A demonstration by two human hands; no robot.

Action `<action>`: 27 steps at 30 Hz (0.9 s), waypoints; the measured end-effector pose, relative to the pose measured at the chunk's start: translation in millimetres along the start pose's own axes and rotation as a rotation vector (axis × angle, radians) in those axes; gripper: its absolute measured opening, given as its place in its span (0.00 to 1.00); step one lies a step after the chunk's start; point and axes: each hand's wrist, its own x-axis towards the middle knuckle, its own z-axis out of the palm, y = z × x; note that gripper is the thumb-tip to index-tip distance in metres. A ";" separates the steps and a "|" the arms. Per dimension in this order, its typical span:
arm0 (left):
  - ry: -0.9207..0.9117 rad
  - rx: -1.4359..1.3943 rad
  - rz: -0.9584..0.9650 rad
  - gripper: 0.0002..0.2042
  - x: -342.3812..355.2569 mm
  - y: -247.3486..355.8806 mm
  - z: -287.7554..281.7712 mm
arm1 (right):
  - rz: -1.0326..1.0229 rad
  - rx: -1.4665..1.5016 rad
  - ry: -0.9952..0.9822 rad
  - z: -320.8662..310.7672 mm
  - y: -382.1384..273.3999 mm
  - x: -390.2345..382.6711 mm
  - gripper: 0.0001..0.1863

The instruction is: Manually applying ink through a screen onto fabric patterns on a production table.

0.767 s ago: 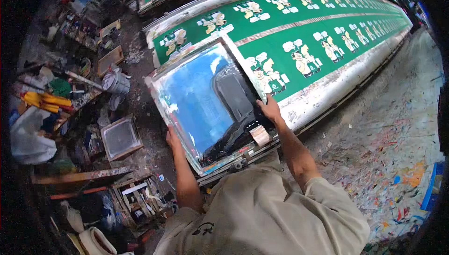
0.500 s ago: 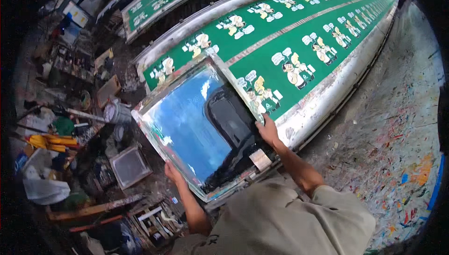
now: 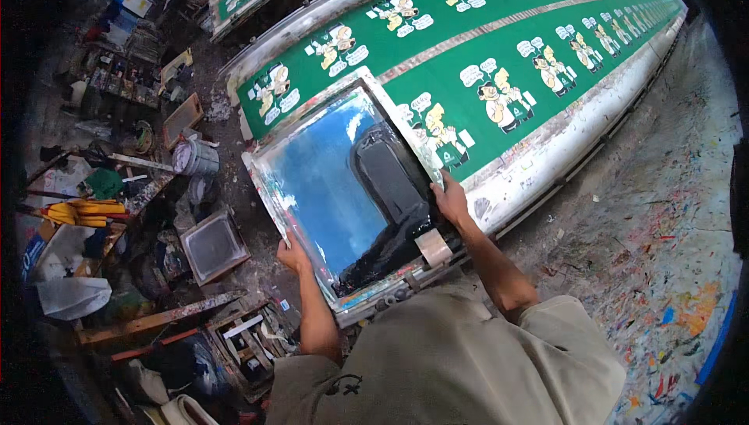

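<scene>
Both my hands grip a screen-printing frame (image 3: 263, 183) by its opposite sides, at the near end of a long printing table. My left hand (image 3: 294, 255) is closed on the left edge and my right hand (image 3: 450, 199) on the right edge. Blue mesh (image 3: 316, 183) fills much of the frame. Black ink (image 3: 378, 265) spreads over its right and near parts. A pale wooden block (image 3: 432, 247), apparently part of a squeegee, rests at the near right corner. Whether the frame touches the table beneath is hidden.
Green fabric (image 3: 441, 86) printed with rows of cartoon figures covers the table, which has a white edge (image 3: 519, 203). A bucket (image 3: 195, 156), another screen frame (image 3: 214, 246) and assorted clutter lie on the left. Paint-spattered floor (image 3: 663, 269) runs along the right.
The frame and both my hands have shifted a little farther from me, up the picture. My grip stays on the same sides. The whole view has also shifted slightly.
</scene>
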 end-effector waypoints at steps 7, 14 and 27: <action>-0.034 -0.034 0.120 0.26 -18.5 -7.2 -34.0 | -0.195 -0.115 0.058 16.8 2.1 -25.8 0.24; -0.130 0.336 -0.030 0.27 -7.3 5.7 -31.9 | -0.307 -0.472 0.213 25.3 9.3 -21.0 0.20; -0.170 -0.404 0.024 0.12 -143.4 -122.5 -172.2 | -0.216 -0.431 0.182 -81.3 58.7 -183.9 0.10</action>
